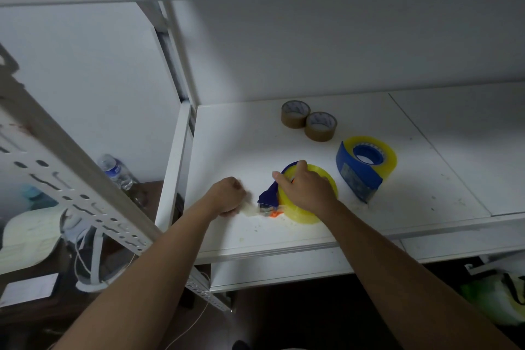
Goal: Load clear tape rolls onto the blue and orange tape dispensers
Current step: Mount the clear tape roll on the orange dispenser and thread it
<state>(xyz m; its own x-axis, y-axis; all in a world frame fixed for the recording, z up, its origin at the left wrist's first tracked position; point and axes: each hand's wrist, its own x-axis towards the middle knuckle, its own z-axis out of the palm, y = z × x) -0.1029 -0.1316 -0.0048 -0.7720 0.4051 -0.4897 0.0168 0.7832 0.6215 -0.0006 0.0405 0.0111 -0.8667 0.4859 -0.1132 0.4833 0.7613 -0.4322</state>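
Head view: the right hand [308, 190] grips a clear tape roll [312, 212] seated on the blue and orange dispenser [268, 199] near the shelf's [255, 239] front edge. The dispenser's long axis points toward the left hand [228, 196], just beside its cutter end, fingers curled; whether it pinches the tape end I cannot tell. A second blue dispenser [359, 176], loaded, stands toward the right. Two brown rolls [308, 122] sit behind; their core printing is unreadable.

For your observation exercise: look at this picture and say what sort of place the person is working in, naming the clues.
Probably a storeroom or packing area. The work goes on at a white shelf board in a slotted metal rack, with spare brown tape rolls and a loaded blue tape dispenser standing ready.
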